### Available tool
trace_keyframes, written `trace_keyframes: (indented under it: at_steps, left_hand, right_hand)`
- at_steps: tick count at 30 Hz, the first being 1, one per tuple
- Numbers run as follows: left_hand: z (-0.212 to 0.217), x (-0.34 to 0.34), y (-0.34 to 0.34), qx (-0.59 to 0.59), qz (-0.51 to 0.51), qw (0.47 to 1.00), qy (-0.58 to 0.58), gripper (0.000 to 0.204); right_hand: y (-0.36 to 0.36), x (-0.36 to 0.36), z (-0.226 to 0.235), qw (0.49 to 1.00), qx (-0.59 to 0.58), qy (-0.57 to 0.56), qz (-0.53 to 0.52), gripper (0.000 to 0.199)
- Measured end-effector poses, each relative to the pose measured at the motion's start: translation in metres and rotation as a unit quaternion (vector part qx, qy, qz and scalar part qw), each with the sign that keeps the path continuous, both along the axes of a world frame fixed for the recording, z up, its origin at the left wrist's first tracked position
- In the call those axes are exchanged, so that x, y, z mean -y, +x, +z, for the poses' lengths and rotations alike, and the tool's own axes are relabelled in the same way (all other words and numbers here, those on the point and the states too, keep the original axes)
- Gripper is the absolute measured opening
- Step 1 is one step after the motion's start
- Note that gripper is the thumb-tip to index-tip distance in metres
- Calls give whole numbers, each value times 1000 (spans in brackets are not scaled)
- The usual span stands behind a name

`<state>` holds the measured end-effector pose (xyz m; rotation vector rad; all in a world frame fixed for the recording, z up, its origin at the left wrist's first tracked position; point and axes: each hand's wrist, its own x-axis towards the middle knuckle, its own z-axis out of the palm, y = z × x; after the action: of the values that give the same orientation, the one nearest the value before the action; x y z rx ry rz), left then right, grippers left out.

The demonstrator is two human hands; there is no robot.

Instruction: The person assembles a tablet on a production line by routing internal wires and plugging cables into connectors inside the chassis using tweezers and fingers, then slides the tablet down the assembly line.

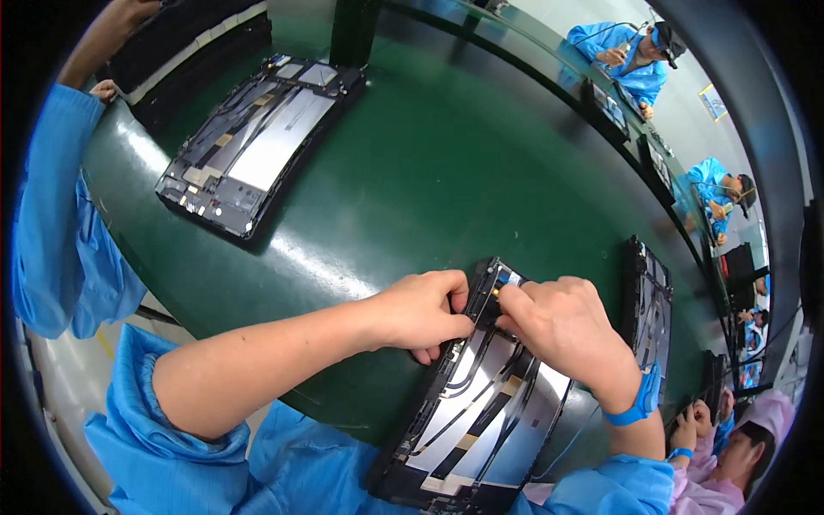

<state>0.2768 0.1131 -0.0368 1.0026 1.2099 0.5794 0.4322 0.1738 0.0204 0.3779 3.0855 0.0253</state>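
Note:
An opened tablet point(468, 421), with silver battery panels, black cables and tan tape strips showing, lies tilted near the front edge of the green table. My left hand point(421, 313) grips its left edge near the top end, with thumb and curled fingers at the frame. Over the tablet's top right part, my right hand point(558, 322) is closed in a pinch, its fingertips beside small blue and gold-coloured parts. Whatever those fingers hold is hidden. A blue wrist strap point(639, 395) circles my right wrist.
Another opened tablet point(262, 142) lies at the far left on the green table point(412, 172), before a black foam-lined box point(189, 56) and a co-worker's blue sleeve point(56, 215). A further opened tablet point(652, 300) sits right of my hand. More workers sit along the right.

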Motion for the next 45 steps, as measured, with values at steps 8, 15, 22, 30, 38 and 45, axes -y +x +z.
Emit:
trace_keyframes:
  at_steps: [8,15,22,30,38,45]
  left_hand:
    - [4,-1,6,-17,6,1000,-12,24]
    - [2,1,13,-38,30,999,-11,23]
    - [5,2,23,-102,73,992,0,21]
    - [-7,39,37,-348,30,824,447,24]
    - [-7,36,40,-433,-57,761,480,29]
    - [-7,35,38,-416,-44,765,490,30]
  right_hand:
    - [13,-11,6,939,-115,-279,-163,21]
    - [7,-29,-25,927,-34,-361,-98,14]
    - [11,-26,-27,915,-29,-356,-186,23]
    - [12,-26,-30,903,-61,-369,-213,23]
    - [21,-29,-33,841,-158,-478,-199,18]
    - [12,-41,-31,878,-39,-448,-165,17]
